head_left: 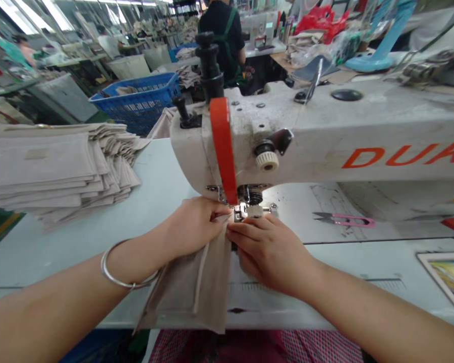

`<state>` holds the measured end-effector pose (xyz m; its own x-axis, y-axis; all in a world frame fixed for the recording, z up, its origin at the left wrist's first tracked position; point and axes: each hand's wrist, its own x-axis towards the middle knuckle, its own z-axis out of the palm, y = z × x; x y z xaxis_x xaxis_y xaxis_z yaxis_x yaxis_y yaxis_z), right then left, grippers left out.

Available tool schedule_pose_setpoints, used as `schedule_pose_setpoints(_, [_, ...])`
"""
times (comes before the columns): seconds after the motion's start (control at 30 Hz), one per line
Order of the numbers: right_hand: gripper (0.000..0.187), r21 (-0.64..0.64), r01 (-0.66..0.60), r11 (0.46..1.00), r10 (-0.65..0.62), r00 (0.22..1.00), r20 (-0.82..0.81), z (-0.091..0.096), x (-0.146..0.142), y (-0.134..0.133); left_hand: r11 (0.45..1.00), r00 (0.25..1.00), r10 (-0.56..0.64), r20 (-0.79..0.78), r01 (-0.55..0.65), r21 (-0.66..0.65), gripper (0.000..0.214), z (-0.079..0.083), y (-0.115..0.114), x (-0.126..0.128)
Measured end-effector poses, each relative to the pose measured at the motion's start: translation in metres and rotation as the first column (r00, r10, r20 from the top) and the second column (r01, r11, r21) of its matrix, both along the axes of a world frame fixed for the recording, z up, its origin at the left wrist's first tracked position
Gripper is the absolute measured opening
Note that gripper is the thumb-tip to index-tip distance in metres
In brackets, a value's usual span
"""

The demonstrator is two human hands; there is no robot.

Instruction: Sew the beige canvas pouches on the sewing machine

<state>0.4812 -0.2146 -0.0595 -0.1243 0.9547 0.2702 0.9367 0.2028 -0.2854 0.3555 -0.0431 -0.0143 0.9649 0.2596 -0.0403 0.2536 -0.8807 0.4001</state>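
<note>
A beige fabric piece [215, 282] with a folded seam runs from under the presser foot [240, 212] down over the table's front edge. My left hand [194, 224] pinches its upper left part close to the needle area. On the other side, my right hand [270, 247] presses the right edge of the cloth with fingers together, just in front of the foot. Above both hands stands the head of a white sewing machine [310, 136] with an orange lever-like strip [223, 146]. The needle tip is hidden behind fingers and foot.
Stacked beige fabric pieces [41, 166] lie on the left of the table. Pink-handled thread snips [344, 220] rest on the machine bed at right. Behind are a blue basket [139, 101] and a person in dark clothes [221, 40]. A framed picture [448, 277] lies at the right edge.
</note>
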Motion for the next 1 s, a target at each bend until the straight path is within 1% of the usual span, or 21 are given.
schedule_pose_setpoints(0.07, [0.039,0.011,0.005,1.000,-0.004,1.000,-0.004,-0.001,0.001,-0.002,0.998,0.999,0.019,-0.047,-0.016,0.067,0.018,0.000,-0.009,0.000])
schedule_pose_setpoints(0.2, [0.039,0.022,0.006,1.000,-0.006,1.000,-0.004,-0.003,0.003,-0.002,0.991,1.000,0.016,-0.012,-0.015,0.131,0.014,-0.006,-0.023,0.002])
schedule_pose_setpoints(0.3, [0.039,0.011,0.010,1.000,-0.010,1.000,-0.001,-0.003,0.004,-0.002,0.992,1.000,-0.011,0.016,0.009,0.124,0.013,-0.008,-0.026,0.000])
schedule_pose_setpoints(0.37, [0.040,-0.006,0.000,1.000,0.000,1.000,0.003,-0.001,0.005,-0.002,0.995,0.998,-0.043,0.039,0.039,0.090,0.017,-0.007,-0.025,-0.010])
schedule_pose_setpoints(0.4, [0.040,-0.017,-0.010,1.000,0.010,1.000,0.003,0.000,0.006,-0.002,0.996,0.998,-0.034,0.055,0.030,0.081,0.019,-0.007,-0.024,-0.020])
schedule_pose_setpoints(0.43, [0.040,-0.025,-0.019,0.999,0.019,1.000,0.002,0.001,0.006,-0.003,0.996,0.997,0.012,0.073,-0.018,0.085,0.023,-0.008,-0.023,-0.031])
schedule_pose_setpoints(0.47, [0.040,-0.031,-0.027,0.999,0.027,1.000,-0.003,0.003,0.007,-0.003,0.990,0.991,0.090,0.094,-0.099,0.097,0.030,-0.011,-0.022,-0.045])
schedule_pose_setpoints(0.5, [0.039,-0.036,-0.036,0.999,0.036,0.999,-0.009,0.004,0.007,-0.004,0.971,0.974,0.199,0.111,-0.211,0.112,0.043,-0.015,-0.022,-0.059])
schedule_pose_setpoints(0.53, [0.039,-0.043,-0.046,0.998,0.045,0.999,-0.017,0.006,0.007,-0.004,0.940,0.943,0.311,0.123,-0.324,0.110,0.059,-0.019,-0.023,-0.074])
schedule_pose_setpoints(0.6, [0.038,-0.061,-0.078,0.995,0.076,0.996,-0.041,0.009,0.007,-0.005,0.873,0.870,0.482,0.099,-0.487,0.033,0.082,-0.028,-0.026,-0.097])
schedule_pose_setpoints(0.63, [0.039,-0.069,-0.097,0.993,0.093,0.994,-0.057,0.012,0.007,-0.006,0.835,0.832,0.550,0.073,-0.549,-0.039,0.088,-0.030,-0.029,-0.104])
schedule_pose_setpoints(0.7, [0.046,-0.080,-0.124,0.989,0.116,0.988,-0.098,0.017,0.005,-0.010,0.746,0.770,0.638,0.012,-0.614,-0.258,0.090,-0.031,-0.033,-0.110])
schedule_pose_setpoints(0.73, [0.051,-0.086,-0.127,0.988,0.117,0.986,-0.118,0.019,0.002,-0.012,0.681,0.749,0.663,-0.018,-0.613,-0.400,0.089,-0.028,-0.035,-0.109])
schedule_pose_setpoints(0.77, [0.057,-0.093,-0.121,0.988,0.108,0.985,-0.133,0.021,-0.001,-0.015,0.598,0.736,0.675,-0.052,-0.588,-0.545,0.087,-0.026,-0.037,-0.107])
schedule_pose_setpoints(0.8, [0.062,-0.101,-0.109,0.989,0.094,0.985,-0.142,0.022,-0.006,-0.019,0.494,0.729,0.678,-0.093,-0.546,-0.676,0.083,-0.023,-0.038,-0.103])
schedule_pose_setpoints(0.83, [0.067,-0.107,-0.098,0.989,0.082,0.986,-0.143,0.022,-0.011,-0.023,0.381,0.729,0.670,-0.141,-0.500,-0.778,0.077,-0.021,-0.040,-0.101])
schedule_pose_setpoints(0.87, [0.072,-0.107,-0.092,0.990,0.077,0.988,-0.136,0.021,-0.018,-0.027,0.278,0.736,0.652,-0.184,-0.458,-0.845,0.071,-0.020,-0.043,-0.099])
schedule_pose_setpoints(0.9, [0.076,-0.095,-0.089,0.991,0.077,0.989,-0.122,0.018,-0.024,-0.031,0.209,0.748,0.629,-0.212,-0.425,-0.881,0.064,-0.021,-0.046,-0.098])
schedule_pose_setpoints(0.93, [0.076,-0.075,-0.087,0.993,0.078,0.991,-0.108,0.015,-0.031,-0.035,0.194,0.770,0.601,-0.213,-0.400,-0.896,0.057,-0.023,-0.049,-0.100])
schedule_pose_setpoints(0.97, [0.070,-0.037,-0.082,0.996,0.078,0.992,-0.096,0.010,-0.037,-0.039,0.253,0.799,0.573,-0.183,-0.385,-0.887,0.051,-0.025,-0.051,-0.102])
schedule_pose_setpoints(1.0, [0.056,0.010,-0.077,0.997,0.078,0.993,-0.089,0.006,-0.043,-0.044,0.349,0.825,0.547,-0.141,-0.378,-0.857,0.046,-0.027,-0.053,-0.107])
